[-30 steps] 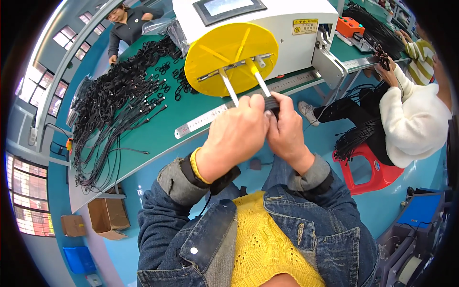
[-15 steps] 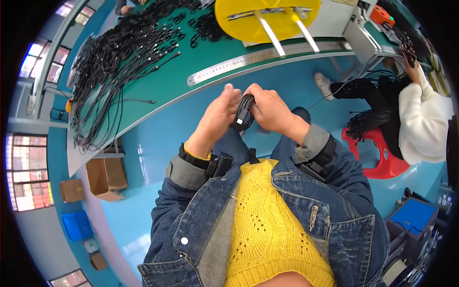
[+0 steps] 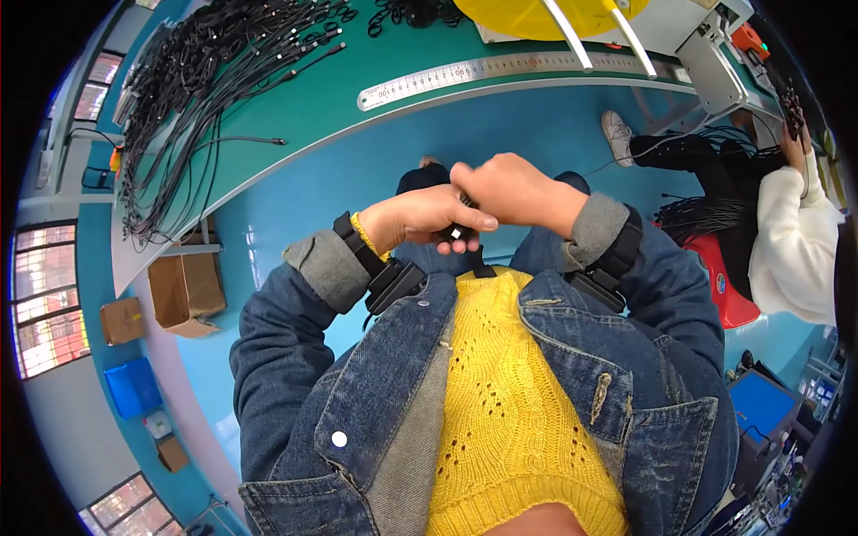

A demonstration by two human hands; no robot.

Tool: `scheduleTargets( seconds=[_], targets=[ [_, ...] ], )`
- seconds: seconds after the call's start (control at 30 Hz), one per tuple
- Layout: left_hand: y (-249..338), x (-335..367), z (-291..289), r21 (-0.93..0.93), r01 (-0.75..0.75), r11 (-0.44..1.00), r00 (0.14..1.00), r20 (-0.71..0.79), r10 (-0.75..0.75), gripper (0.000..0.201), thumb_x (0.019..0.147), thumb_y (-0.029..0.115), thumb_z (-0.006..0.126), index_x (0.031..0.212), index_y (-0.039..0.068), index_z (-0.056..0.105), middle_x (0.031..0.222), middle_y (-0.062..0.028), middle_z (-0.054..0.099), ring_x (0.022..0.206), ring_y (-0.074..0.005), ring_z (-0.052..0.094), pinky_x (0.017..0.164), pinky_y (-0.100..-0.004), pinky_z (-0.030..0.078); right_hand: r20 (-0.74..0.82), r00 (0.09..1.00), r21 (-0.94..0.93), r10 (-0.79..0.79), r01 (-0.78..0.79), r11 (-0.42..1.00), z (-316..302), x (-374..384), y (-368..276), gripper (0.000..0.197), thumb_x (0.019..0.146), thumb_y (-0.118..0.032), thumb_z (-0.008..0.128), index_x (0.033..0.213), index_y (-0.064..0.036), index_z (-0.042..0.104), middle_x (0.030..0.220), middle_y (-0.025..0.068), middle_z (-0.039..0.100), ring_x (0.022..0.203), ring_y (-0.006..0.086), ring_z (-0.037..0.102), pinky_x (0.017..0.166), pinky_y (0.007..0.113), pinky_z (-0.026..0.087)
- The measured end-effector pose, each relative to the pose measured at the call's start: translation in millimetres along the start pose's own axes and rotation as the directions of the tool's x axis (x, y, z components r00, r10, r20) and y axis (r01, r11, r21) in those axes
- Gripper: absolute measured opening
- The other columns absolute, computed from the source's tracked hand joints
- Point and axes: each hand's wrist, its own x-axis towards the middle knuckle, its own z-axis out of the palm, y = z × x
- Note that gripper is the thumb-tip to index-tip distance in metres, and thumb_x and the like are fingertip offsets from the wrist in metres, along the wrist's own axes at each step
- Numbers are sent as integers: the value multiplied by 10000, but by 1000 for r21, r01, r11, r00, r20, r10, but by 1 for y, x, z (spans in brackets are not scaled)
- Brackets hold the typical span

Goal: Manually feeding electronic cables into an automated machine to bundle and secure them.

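Black cable coil [image 3: 449, 233] held between two hands near the centre of the frame

The left hand [image 3: 424, 214] grasps the small coil, its thumb lying across the near side and its fingertips showing beneath. A white connector tip [image 3: 457, 234] pokes out below that thumb. The right hand [image 3: 518, 192] is curled up against the coil's upper end, knuckles raised; whether its fingers close on the strands cannot be told, as they are hidden. Most of the coil is covered by the hands, which are in front of the person's lap, below the table [image 3: 304, 134] edge.

On the green table, a heap of loose black cables [image 3: 219, 85] fills the upper left of the frame, and one cable end [image 3: 255, 140] lies apart, pointing right. A steel ruler [image 3: 447, 79] runs along the front edge at upper centre, beneath two metal rods [image 3: 570, 40] that jut from a yellow disc [image 3: 527, 16]. At the right of the frame, a co-worker in a white fleece [image 3: 795, 241] is beside a red stool [image 3: 726, 290], with a bundle of black cables [image 3: 702, 214] just above it.
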Motion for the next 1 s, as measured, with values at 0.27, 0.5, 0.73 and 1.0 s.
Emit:
scheduleTargets(
  seconds=[0.27, 0.5, 0.73, 1.0],
  targets=[
    [-11, 9, -17, -60, -223, 973, 974, -51, 220, 246, 821, 205, 592, 907, -24, 571, 685, -86, 615, 511, -95, 568, 392, -202, 437, -156, 979, 382, 128, -60, 922, 12, 13, 6, 175, 664, -97, 574, 808, -2, 602, 621, 151, 609, 576, 291, 617, 567, 375, 485],
    [-8, -11, -28, -221, -125, 967, 991, 17, 132, 177, 805, 136, 539, 867, -30, 549, 737, -111, 600, 496, -97, 494, 357, -202, 372, 124, 962, 339, 244, -272, 901, 9, 36, -2, 184, 682, -68, 527, 837, -16, 612, 616, 169, 603, 586, 281, 624, 568, 373, 489],
    [-27, -26, -42, -321, -112, 940, 994, -30, 108, 63, 788, 81, 504, 833, 41, 522, 623, -15, 481, 472, -64, 413, 373, -182, 292, -116, 993, 15, 36, -34, 999, 19, 61, -19, 260, 671, -73, 520, 907, -33, 622, 633, 184, 598, 601, 309, 617, 577, 417, 485],
    [-48, -64, -71, -436, -559, 706, 826, -365, 429, 49, 788, 69, 508, 811, 73, 465, 643, -2, 433, 526, -83, 419, 413, -219, 325, 33, 995, 221, -91, 82, 972, -48, 156, -20, 273, 711, -133, 575, 970, -62, 621, 766, 156, 620, 727, 327, 604, 650, 393, 489]
  ],
)
